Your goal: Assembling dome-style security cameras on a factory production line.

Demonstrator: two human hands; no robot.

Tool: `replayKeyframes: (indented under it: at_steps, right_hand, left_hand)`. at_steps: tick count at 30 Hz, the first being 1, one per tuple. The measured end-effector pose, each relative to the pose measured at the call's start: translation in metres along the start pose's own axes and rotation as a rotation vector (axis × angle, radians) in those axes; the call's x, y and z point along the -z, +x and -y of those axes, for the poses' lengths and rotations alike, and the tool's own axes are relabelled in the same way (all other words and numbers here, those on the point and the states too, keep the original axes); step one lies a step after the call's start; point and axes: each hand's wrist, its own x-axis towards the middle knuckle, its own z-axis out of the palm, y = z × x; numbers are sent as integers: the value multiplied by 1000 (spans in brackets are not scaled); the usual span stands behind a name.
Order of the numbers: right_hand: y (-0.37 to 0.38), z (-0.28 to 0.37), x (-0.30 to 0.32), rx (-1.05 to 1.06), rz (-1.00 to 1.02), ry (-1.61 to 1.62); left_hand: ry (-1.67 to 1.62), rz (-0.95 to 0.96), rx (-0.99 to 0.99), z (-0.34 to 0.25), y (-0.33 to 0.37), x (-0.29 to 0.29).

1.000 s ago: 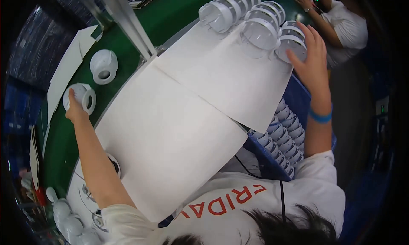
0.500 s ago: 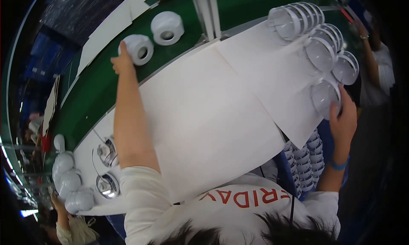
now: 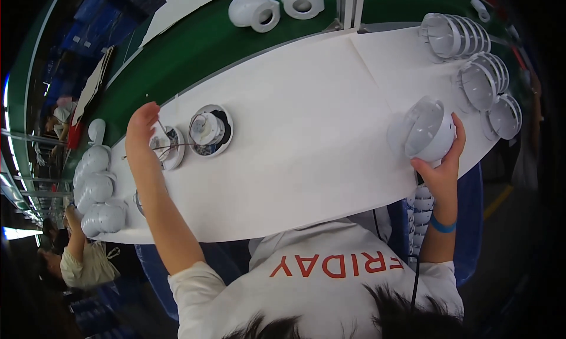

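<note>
My right hand [image 3: 443,162] is closed on the rim and outside of a white dome-shaped shell [image 3: 443,141], tilted over the right side of the white sheet with its hollow showing. My left hand [image 3: 143,122] is above the left part of the sheet, with its fingers stretched out and nothing seen in them. Just beside it is a round wired assembly [image 3: 172,149], partly hidden by my forearm. To its right sits a second round wired assembly [image 3: 207,129] with a white rim, and thin wires run between the two.
White sheets [image 3: 295,138] cover the table. Nested shells [image 3: 471,35] stand at the far right, and white rounded housings [image 3: 94,188] line the left. Two white housings [image 3: 253,10] sit on the green belt [image 3: 194,65]. A blue bin [image 3: 469,221] stands lower right. A co-worker's arm [image 3: 75,236] is at far left.
My left hand has left a white housing on the belt and come back over the table. My right hand has carried the shell leftward, away from the nested shells. The view has shifted.
</note>
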Motion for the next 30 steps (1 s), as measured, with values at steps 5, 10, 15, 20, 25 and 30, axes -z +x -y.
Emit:
replayKeyframes:
  at_steps: [5,10,15,20,25,30]
  right_hand:
    - [-2,6,-7,63,-102,58]
    - [-26,-10,14,134,-235,561]
    - [-40,-22,4,-83,-179,1196]
    - [-42,-12,-35,-178,-3,1086]
    - [-46,7,-62,-279,230,1212]
    - [-39,31,-73,-269,368,1072]
  left_hand:
    - [498,-479,-805,5,-9,22]
    - [219,-487,-1268,6,-71,38]
    - [554,38,-386,70,-43,-2]
    - [240,195,-174,100,5,-35]
    - [330,460,-187,53,-10,-68]
    - [-121,713,67,45,-58,-97]
